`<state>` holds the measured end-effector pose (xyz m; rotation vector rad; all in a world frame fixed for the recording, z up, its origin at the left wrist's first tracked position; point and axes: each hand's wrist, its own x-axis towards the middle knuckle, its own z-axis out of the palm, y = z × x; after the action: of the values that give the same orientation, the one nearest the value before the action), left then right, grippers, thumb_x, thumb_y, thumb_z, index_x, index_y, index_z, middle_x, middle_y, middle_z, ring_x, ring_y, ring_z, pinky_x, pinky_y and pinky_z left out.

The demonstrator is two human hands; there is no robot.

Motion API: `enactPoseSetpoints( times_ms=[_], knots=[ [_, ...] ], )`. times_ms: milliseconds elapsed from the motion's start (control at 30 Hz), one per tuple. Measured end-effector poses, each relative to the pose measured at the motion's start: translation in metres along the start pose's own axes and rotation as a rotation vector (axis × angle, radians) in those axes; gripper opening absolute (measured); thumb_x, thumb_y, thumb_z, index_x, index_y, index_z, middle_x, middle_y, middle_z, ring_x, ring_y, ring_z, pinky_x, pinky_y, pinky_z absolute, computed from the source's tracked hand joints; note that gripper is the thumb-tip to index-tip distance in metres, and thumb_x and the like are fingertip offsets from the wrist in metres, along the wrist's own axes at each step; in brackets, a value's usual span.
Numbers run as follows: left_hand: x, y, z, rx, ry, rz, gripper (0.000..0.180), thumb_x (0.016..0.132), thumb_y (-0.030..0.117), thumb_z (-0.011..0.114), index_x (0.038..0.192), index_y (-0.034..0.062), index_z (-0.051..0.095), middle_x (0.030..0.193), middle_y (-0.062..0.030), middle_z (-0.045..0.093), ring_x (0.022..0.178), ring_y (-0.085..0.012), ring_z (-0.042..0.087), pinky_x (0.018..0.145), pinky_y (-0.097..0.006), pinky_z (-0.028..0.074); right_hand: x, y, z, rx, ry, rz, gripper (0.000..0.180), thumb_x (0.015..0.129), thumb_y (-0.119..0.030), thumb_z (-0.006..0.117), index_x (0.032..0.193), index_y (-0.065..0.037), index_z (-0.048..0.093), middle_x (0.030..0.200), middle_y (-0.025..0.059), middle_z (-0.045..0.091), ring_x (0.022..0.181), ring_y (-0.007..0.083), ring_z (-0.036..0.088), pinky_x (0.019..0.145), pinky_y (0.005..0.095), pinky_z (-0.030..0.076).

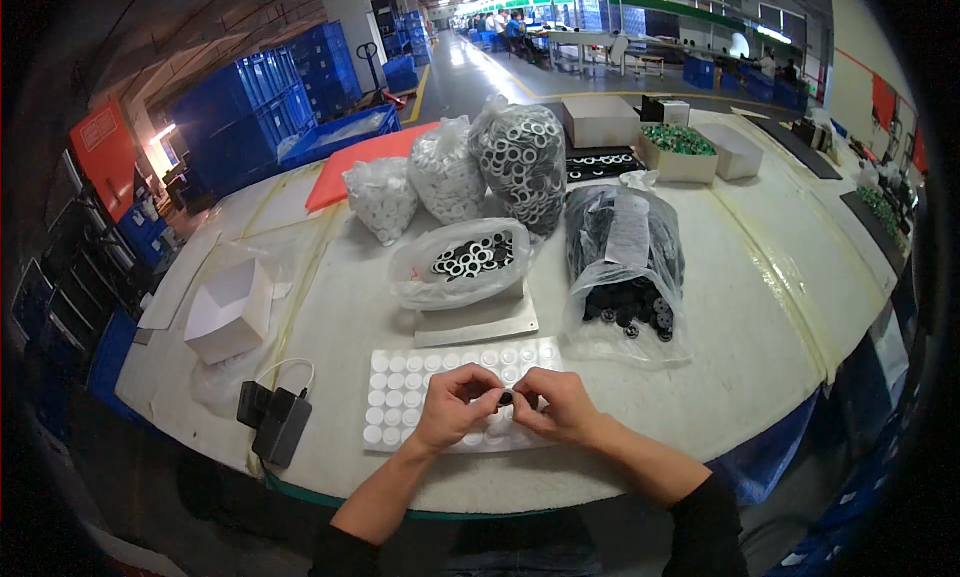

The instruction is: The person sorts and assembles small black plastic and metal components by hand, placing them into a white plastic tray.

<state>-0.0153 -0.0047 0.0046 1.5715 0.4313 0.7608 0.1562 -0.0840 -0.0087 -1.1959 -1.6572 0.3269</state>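
Fingertips of the left hand [455, 405] and the right hand [560, 405] meet over the near edge of the tabletop [760, 307], both pinched shut on one small dark ring [506, 398] held between them. The ring sits right at the point where the two hands touch, so neither hand is nearer to it; it is too small to tell which way it faces. Directly beneath the hands lies a flat sheet of white round pads [420, 382], its long side running left to right, partly covered by the fingers. Just beyond the sheet a grey metal plate [478, 322] carries an open clear bag of black-and-white rings [462, 260]. To the right of that, a bag of black discs [625, 267] lies spilling toward the person. Left of the sheet sit a black adapter [275, 422] and a white open box [230, 307].
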Motion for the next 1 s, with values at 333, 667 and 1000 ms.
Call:
enactPoseSetpoints(
  times_ms=[333,667,1000],
  knots=[
    [0.000,-0.006,0.007,-0.045,0.092,-0.015,0.018,0.080,-0.004,0.061,0.098,-0.0028,0.061,0.090,-0.0058,0.064,0.082,-0.0103,0.061,0.073,-0.023,0.050,0.001,0.004,0.003,0.088,0.095,0.129,0.012,0.077,-0.012,0.064,0.073,-0.002,0.058,0.063,0.0111,0.059,0.051,0.0195,0.058,0.049,0.0309,0.047],
    [0.001,-0.012,0.017,-0.134,0.175,-0.028,0.011,0.084,0.002,0.059,0.093,-0.0046,0.062,0.083,-0.0045,0.063,0.074,-0.0101,0.059,0.068,-0.024,0.049,0.000,0.002,0.001,-0.075,-0.016,0.044,0.017,0.080,-0.016,0.056,0.070,-0.004,0.049,0.061,0.0165,0.051,0.055,0.0368,0.053,0.051,0.0419,0.043],
    [0.000,-0.004,0.017,-0.114,0.166,-0.095,0.011,0.085,0.007,0.062,0.090,-0.0034,0.063,0.074,-0.0041,0.062,0.064,-0.0087,0.057,0.059,-0.022,0.047,0.002,0.004,0.002,0.298,-0.072,0.233,0.029,0.093,-0.020,0.043,0.073,-0.001,0.050,0.059,0.0100,0.053,0.051,0.0201,0.052,0.049,0.0315,0.042]
  ],
)
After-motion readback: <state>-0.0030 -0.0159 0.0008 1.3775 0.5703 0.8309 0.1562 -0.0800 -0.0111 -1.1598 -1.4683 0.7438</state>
